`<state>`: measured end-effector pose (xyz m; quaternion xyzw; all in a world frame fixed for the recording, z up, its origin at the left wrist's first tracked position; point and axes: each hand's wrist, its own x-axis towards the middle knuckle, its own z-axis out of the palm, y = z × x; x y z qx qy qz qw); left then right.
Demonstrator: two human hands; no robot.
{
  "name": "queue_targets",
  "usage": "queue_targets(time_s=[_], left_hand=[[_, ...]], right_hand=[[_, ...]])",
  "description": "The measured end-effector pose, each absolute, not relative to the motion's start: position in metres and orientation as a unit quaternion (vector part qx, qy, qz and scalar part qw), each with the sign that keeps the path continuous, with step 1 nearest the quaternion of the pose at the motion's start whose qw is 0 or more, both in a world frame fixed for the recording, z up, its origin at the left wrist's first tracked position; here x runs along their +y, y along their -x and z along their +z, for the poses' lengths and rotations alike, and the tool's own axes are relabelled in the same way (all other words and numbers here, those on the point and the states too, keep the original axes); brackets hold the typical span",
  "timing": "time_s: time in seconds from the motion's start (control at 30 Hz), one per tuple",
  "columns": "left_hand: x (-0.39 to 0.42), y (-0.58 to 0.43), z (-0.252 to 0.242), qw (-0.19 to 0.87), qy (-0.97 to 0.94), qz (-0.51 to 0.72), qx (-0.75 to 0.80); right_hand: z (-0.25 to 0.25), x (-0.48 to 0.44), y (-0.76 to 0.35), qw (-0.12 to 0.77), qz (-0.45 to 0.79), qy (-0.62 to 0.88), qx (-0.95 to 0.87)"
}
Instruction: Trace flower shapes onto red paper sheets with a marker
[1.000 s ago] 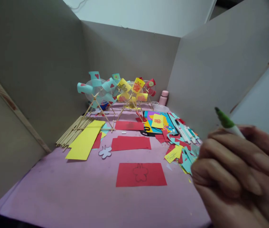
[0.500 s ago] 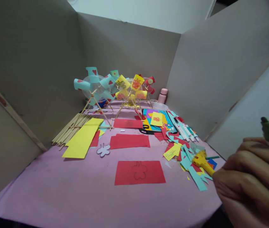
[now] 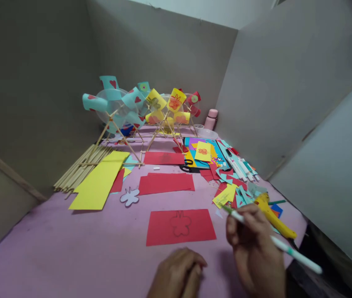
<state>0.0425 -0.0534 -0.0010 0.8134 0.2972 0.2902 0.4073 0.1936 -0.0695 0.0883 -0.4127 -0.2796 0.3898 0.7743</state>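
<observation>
Right-hand grip (image 3: 255, 246) holds a green-tipped marker (image 3: 287, 249) near red paper (image 3: 181, 227).

Black-handled scissors (image 3: 189, 170) are lying at the left edge of the colourful booklet (image 3: 217, 153), while white-barrelled pens (image 3: 240, 169) are resting just right of it and mixed paper scraps (image 3: 240, 194) are spreading in front of it. Behind the booklet, a pink bottle (image 3: 211, 120) and a shallow clear dish (image 3: 208, 134) are standing near the grey partition (image 3: 163, 54). Well left of the booklet, wooden sticks (image 3: 76, 174) are lying beneath yellow sheets (image 3: 101, 182), and a turquoise paper wheel (image 3: 130, 99) is standing behind and left of it.
</observation>
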Motion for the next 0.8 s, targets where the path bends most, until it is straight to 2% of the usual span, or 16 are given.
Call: queue_targets(time_s=[0.03,0.13,0.23,0.47,0.8], left_hand=[[-0.047,-0.033,-0.002,0.287,-0.840,0.336,0.316],[-0.034,-0.012,-0.006,-0.032,-0.882,0.340,0.324],[-0.031,-0.005,-0.015,-0.161,-0.893,0.286,0.308],[-0.031,-0.008,-0.038,-0.173,-0.911,0.236,0.292],[-0.032,-0.008,-0.031,-0.132,-0.917,0.225,0.301]], right_hand=[[0.073,-0.067,-0.192,0.721,0.407,0.468,-0.309],[0.035,-0.066,-0.185,0.621,0.370,0.586,-0.367],[0.015,-0.067,-0.182,0.552,0.312,0.626,-0.454],[0.001,-0.060,-0.182,0.499,0.263,0.629,-0.535],[0.001,-0.058,-0.187,0.436,0.225,0.619,-0.613]])
